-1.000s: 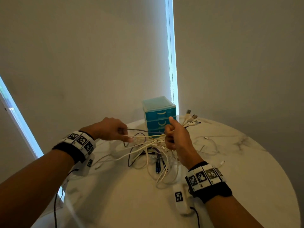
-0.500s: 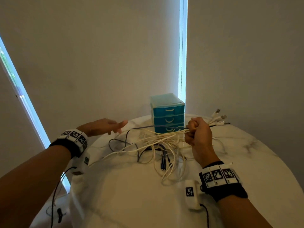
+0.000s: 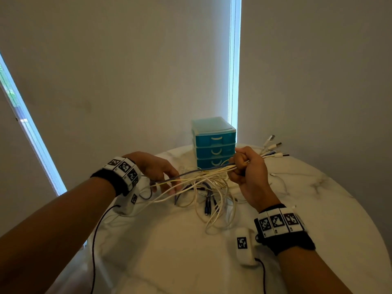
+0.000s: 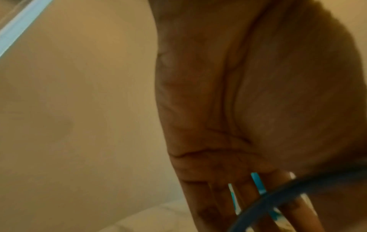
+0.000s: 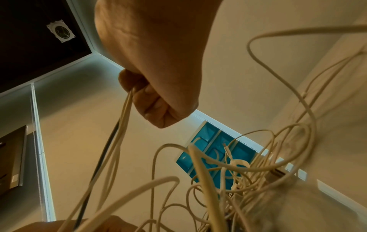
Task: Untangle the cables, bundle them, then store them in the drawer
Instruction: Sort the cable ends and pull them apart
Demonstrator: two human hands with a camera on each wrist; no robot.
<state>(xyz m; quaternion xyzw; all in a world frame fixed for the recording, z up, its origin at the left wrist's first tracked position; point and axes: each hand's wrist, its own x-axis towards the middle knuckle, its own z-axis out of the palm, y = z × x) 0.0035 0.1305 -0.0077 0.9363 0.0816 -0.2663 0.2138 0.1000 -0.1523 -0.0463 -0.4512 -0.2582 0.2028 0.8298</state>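
The right hand (image 3: 248,172) was fisted around a bunch of white cables (image 3: 212,183), USB plugs (image 3: 274,147) fanning out behind it. The left hand (image 3: 157,168), fingers straight and relaxed, touched the taut strands and a dark cable (image 3: 191,172). Loose loops lay tangled on the marble tabletop (image 3: 169,251) before the teal drawer unit (image 3: 214,143), drawers closed.

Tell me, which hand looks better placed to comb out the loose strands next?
Probably the left hand: its fingers are relaxed among the cables, while the right hand is fisted around their gathered plug ends.
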